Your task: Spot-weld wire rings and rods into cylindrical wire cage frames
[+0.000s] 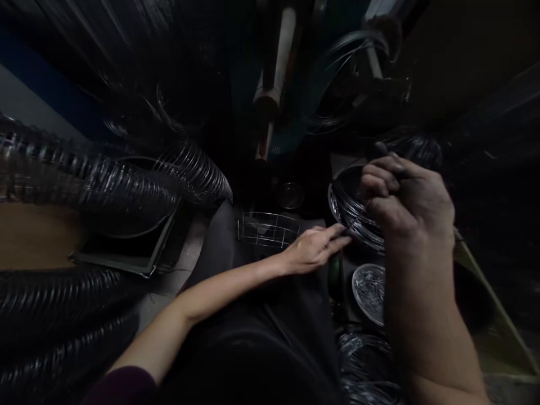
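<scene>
My left hand [314,248] reaches across my lap, its fingers drawn together at the rim of a round bowl of metal wires [358,222]. Something small and dark shows at its fingertips, too blurred to name. Raised over the bowl's right side, my right hand [407,194] is closed, and a dark tip sticks out above its fingers; what it grips is unclear. A thin wire frame [270,229] stands between my knees, left of my left hand. Below the wire bowl lies a smaller bowl of short metal pieces [369,292], partly hidden by my right forearm.
Long stacks of wire rings [84,174] lie at the left beside a dark tray [122,256]. A machine with a rod-like part [270,93] stands in front. More bent wires [365,360] lie at lower right, near a yellowish board edge [498,287].
</scene>
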A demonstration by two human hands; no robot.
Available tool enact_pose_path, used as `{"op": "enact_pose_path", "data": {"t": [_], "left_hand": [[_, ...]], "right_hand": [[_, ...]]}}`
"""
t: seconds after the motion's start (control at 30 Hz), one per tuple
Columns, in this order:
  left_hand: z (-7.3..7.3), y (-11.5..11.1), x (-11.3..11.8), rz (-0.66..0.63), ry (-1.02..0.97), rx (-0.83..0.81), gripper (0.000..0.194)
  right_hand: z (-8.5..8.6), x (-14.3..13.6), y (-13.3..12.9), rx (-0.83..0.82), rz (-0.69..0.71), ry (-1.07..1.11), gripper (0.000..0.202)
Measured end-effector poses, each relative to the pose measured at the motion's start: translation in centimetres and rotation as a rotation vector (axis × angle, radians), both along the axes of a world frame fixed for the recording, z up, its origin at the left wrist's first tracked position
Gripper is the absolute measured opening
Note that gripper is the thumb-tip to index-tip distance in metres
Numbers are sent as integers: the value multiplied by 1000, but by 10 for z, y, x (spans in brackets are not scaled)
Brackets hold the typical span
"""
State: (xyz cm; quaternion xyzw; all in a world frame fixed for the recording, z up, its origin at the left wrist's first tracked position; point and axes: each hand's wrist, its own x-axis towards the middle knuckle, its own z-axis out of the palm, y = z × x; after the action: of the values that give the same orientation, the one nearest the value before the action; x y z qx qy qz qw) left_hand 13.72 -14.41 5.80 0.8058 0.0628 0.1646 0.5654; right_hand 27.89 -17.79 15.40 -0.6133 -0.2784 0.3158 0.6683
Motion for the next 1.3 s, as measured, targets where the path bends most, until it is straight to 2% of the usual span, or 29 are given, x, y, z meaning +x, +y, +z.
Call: {"op": "enact_pose_path", "data": {"t": [0.03,0.1,0.17,0.23,0.33,0.4,0.47,0.53,0.6,0.67,0.73,0.83,0.9,0.97,1.07,1.17,1.3], "left_hand": [[6,1,3,45,-21,-118,37],[17,15,9,185,-78,-323,37],[25,39,15,250,-114,-505,33],[28,65,22,219,-67,-697,31],[19,97,31,165,40,-939,29],[6,113,36,158,51,-1020,27],[-8,126,37,171,43,-1023,28],[-20,136,31,189,61,-948,33],[-28,140,13,232,97,-785,38],[-34,136,-17,307,124,-526,43],[-40,125,-53,355,157,-200,49],[-56,105,-96,281,290,249,77],[-71,94,-106,245,366,442,89],[-84,87,-103,289,394,530,77],[-94,88,-92,351,366,530,54],[-89,100,-86,345,289,521,52],[-73,123,-80,364,169,564,54]], "right_hand": [[0,-7,7,-13,-3,-51,20],[-13,-21,10,-99,-22,-185,30],[-41,-39,0,-217,-29,-329,40],[-73,-56,-15,-301,32,-427,37],[-111,-72,-29,-349,184,-461,29],[-125,-76,-24,-379,265,-447,25],[-131,-75,-11,-413,349,-419,25],[-133,-73,3,-420,379,-351,25],[-132,-71,16,-407,368,-228,26],[-131,-67,26,-400,366,-72,31],[-130,-63,34,-418,402,76,31],[-129,-58,42,-449,412,204,28],[-127,-56,44,-458,378,253,26],[-124,-55,43,-465,349,285,25],[-118,-53,42,-451,327,316,25],[-114,-46,53,-443,297,303,20],[-112,-34,86,-414,248,245,16]]}}
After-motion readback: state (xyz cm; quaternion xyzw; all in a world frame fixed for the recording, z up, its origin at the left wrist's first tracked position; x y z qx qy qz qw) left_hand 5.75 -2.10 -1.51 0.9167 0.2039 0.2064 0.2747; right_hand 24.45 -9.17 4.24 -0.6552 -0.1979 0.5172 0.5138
